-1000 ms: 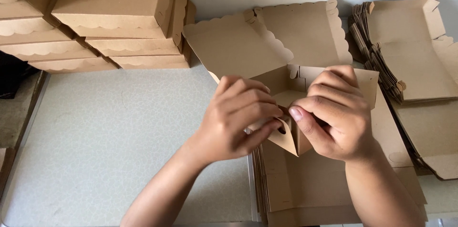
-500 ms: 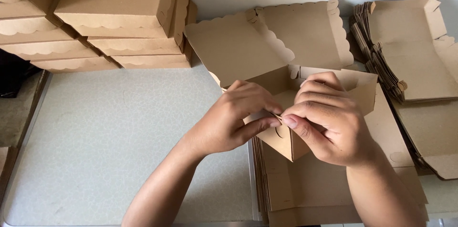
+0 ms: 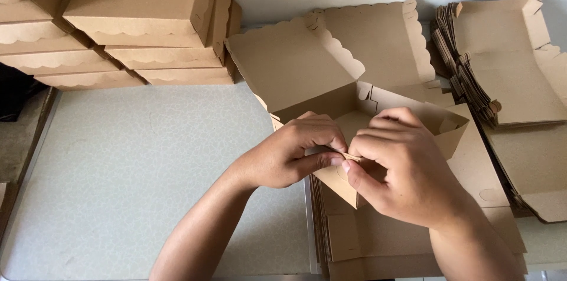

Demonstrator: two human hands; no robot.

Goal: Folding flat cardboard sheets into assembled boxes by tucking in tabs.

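A half-folded brown cardboard box (image 3: 407, 117) with a scalloped open lid (image 3: 292, 71) is held above a stack of flat box blanks (image 3: 413, 239). My left hand (image 3: 295, 154) and my right hand (image 3: 401, 166) both pinch the box's near corner, thumbs and fingertips meeting on a small flap there. The box's far wall and inner tabs stand upright behind my fingers.
Several finished scalloped-lid boxes (image 3: 142, 15) are stacked at the back left. A second pile of flat blanks (image 3: 508, 68) fans out at the right. A pale grey speckled table surface (image 3: 130, 169) lies to the left, its edge along the far left.
Both hands have turned the box corner and moved slightly; the box walls now stand more upright and the inside shows more.
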